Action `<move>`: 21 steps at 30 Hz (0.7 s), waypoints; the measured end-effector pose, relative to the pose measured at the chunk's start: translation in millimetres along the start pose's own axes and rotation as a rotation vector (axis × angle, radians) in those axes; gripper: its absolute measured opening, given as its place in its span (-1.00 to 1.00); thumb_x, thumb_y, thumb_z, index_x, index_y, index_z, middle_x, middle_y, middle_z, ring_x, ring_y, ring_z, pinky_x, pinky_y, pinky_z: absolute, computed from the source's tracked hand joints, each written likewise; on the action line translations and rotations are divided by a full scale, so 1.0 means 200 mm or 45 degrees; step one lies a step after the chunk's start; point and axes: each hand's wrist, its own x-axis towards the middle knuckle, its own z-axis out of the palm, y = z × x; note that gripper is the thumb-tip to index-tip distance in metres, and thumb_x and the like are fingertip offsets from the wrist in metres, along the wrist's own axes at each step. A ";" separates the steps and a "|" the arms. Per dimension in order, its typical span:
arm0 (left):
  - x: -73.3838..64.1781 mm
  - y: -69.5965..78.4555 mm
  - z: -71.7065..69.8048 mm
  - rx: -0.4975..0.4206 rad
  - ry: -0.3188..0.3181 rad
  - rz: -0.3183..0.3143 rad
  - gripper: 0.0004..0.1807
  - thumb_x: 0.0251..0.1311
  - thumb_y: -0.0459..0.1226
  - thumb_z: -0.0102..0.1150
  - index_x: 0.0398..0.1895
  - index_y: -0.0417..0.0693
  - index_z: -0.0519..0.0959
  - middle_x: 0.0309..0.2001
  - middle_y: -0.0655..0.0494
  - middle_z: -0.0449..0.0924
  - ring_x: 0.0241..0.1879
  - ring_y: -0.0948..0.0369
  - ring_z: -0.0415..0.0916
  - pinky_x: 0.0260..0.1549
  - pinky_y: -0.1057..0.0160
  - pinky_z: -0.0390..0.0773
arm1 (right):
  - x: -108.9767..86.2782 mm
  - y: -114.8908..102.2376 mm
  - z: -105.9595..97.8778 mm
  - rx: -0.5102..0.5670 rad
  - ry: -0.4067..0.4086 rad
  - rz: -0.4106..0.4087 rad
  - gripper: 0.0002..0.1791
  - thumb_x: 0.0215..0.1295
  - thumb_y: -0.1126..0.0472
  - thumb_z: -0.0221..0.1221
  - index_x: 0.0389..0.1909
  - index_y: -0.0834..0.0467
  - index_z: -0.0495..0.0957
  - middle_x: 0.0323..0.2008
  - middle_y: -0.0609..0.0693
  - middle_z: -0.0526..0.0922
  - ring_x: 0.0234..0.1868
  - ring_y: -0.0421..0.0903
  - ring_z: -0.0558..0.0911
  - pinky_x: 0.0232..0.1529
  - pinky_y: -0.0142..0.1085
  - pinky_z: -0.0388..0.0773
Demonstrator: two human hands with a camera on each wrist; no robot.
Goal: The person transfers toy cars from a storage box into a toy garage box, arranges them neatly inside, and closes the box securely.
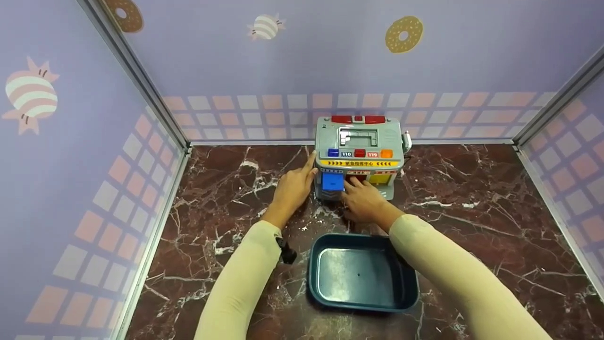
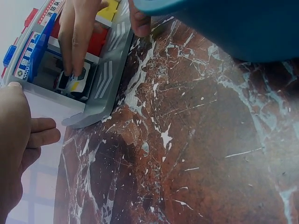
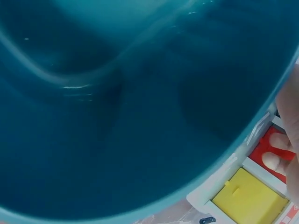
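Observation:
A grey toy emergency station [image 1: 328, 137] stands against the back wall, its blue door [image 1: 333, 181] swung up. In the left wrist view a small white toy car [image 2: 82, 83] sits inside the left bay. Two straight fingers of my right hand [image 1: 364, 202] touch the car at the bay's opening. Its other fingers lie over the red door [image 3: 261, 150]; part of that hand is cut off in the right wrist view. My left hand [image 1: 291, 188] rests against the station's left side, index finger extended along it.
A dark teal plastic tub [image 1: 363, 309] stands in front of the station, below my right forearm. The yellow door [image 3: 247, 198] at the station's right is down. Purple patterned panels [image 1: 321, 56] enclose the marbled tabletop [image 1: 226, 212] at the back and sides.

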 end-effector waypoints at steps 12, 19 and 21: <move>0.01 -0.02 0.01 0.016 0.013 0.007 -0.38 0.79 0.05 -0.12 0.79 0.23 0.22 -0.23 -0.22 0.79 -0.18 -0.26 0.81 -0.05 -0.27 0.75 | 0.04 0.01 -0.02 0.036 -0.081 0.033 -0.36 0.56 -0.11 0.30 0.45 0.22 0.60 0.69 0.22 0.34 0.40 0.28 0.61 0.19 0.21 0.75; 0.01 -0.03 0.03 0.005 0.012 -0.004 -0.38 0.79 0.06 -0.14 0.80 0.26 0.21 -0.18 -0.24 0.80 -0.12 -0.29 0.80 0.01 -0.29 0.74 | 0.04 0.02 -0.02 0.065 -0.057 0.012 -0.32 0.58 -0.12 0.29 0.56 0.14 0.53 0.70 0.20 0.32 0.44 0.29 0.59 0.21 0.23 0.75; 0.01 -0.03 0.03 0.007 0.009 -0.003 -0.37 0.79 0.07 -0.15 0.80 0.26 0.20 -0.15 -0.24 0.80 -0.11 -0.29 0.80 0.03 -0.29 0.74 | 0.03 0.03 -0.02 0.063 -0.033 -0.007 -0.31 0.58 -0.13 0.29 0.57 0.12 0.51 0.69 0.19 0.34 0.44 0.29 0.60 0.22 0.22 0.74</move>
